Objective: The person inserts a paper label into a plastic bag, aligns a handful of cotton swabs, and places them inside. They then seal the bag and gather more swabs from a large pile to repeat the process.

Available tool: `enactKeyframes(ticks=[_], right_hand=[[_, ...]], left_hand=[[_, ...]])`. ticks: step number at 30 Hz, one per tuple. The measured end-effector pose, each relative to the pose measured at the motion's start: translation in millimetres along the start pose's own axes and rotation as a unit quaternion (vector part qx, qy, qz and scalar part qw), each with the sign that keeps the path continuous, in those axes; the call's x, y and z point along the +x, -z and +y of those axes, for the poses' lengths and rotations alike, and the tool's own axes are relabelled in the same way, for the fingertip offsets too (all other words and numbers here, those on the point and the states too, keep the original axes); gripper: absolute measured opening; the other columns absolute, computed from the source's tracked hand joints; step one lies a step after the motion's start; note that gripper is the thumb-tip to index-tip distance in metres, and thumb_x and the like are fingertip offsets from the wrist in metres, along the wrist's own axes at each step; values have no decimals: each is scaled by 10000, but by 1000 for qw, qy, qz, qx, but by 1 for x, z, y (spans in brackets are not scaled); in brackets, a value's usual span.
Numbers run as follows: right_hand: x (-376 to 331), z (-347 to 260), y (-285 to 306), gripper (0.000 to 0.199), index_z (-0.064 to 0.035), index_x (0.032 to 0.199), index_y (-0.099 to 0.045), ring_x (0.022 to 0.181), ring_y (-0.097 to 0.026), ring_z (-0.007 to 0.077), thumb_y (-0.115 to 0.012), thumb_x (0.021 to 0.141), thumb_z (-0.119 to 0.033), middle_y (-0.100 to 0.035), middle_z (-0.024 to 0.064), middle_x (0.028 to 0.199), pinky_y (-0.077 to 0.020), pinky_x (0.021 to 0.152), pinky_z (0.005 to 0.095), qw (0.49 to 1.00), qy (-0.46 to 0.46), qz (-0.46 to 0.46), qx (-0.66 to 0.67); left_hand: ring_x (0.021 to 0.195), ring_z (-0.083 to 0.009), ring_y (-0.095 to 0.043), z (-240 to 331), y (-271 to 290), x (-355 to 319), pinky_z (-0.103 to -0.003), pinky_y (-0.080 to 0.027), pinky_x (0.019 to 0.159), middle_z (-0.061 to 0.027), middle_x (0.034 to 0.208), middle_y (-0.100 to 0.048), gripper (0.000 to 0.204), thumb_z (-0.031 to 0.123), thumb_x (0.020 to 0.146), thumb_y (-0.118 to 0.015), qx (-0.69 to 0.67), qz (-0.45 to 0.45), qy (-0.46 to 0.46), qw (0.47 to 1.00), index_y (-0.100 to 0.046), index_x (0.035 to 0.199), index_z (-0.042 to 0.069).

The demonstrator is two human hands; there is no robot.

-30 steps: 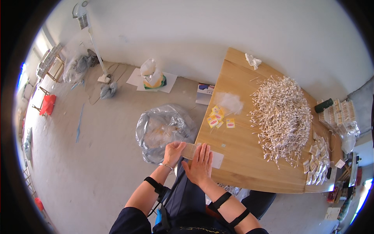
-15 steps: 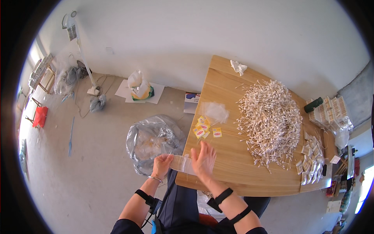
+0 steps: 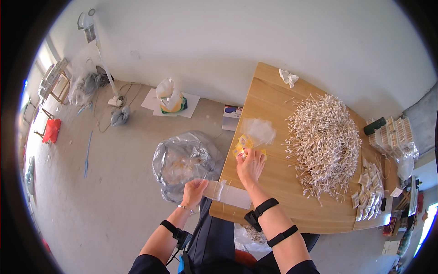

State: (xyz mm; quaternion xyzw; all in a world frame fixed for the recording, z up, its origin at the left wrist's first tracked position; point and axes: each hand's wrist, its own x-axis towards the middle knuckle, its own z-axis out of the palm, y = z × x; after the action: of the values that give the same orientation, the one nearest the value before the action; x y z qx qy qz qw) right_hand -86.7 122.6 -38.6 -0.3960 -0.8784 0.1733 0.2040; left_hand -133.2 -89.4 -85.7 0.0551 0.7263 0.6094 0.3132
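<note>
At the table's near left edge, my left hand (image 3: 195, 192) is closed on one end of a clear plastic bag (image 3: 235, 196). The bag lies flat, stretching right over the table corner. Farther in, my right hand (image 3: 251, 168) has its fingers pinched together at a small pile of yellow printed cards (image 3: 245, 141), partly covering it. Just beyond the cards rests a stack of thin translucent bags (image 3: 260, 130). A large heap of white cotton swabs (image 3: 324, 146) spreads over the table to the right.
Filled swab packs (image 3: 369, 192) lie at the table's right end, near stacked packs and a dark green cylinder (image 3: 375, 126). Crumpled white tissue (image 3: 288, 77) sits at the far edge. Left of the table stands a large grey plastic bag (image 3: 164, 160) on the floor.
My right hand has left the clear bag and moved up and away to the yellow cards, closing its fingers there. The left hand keeps hold of the bag. The whole view has shifted slightly.
</note>
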Motion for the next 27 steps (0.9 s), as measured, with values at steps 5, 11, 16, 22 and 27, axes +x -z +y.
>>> enactKeyframes(ticks=[5,11,16,22,27], right_hand=[[0,22,2,198,-61,945,-600,808,-583,265,-704,796,-139,-612,89,834,-466,697,396,989,1,26,148],[-38,14,47,63,-3,852,-635,566,-579,76,-646,847,-65,-668,40,723,-456,498,222,851,-167,-228,443],[-69,15,46,67,-7,875,-648,558,-564,62,-657,858,-71,-657,29,718,-475,503,207,840,-180,-338,384],[-67,3,42,78,6,877,-659,550,-569,61,-648,852,-67,-659,29,704,-468,485,217,864,-143,-338,345],[-68,-2,34,87,9,857,-667,540,-581,66,-642,842,-72,-665,31,678,-466,469,226,887,-105,-310,325]], left_hand=[[690,-68,-575,12,-8,0,-230,-448,603,-14,775,-660,244,220,893,-640,-10,-11,14,1000,-680,883,-21],[682,-73,-581,16,-7,-3,-234,-448,606,-16,775,-661,226,203,895,-634,-39,-2,-3,999,-678,882,-19],[665,-77,-581,12,-9,-1,-236,-450,592,-21,752,-661,223,194,893,-632,-39,2,-8,999,-679,870,-22],[645,-78,-582,12,-8,-3,-254,-460,582,-24,722,-660,231,201,880,-641,-15,15,-25,999,-682,850,-25],[643,-80,-587,9,-8,-2,-257,-464,586,-28,717,-664,238,208,872,-641,12,17,-40,999,-684,827,-21]])
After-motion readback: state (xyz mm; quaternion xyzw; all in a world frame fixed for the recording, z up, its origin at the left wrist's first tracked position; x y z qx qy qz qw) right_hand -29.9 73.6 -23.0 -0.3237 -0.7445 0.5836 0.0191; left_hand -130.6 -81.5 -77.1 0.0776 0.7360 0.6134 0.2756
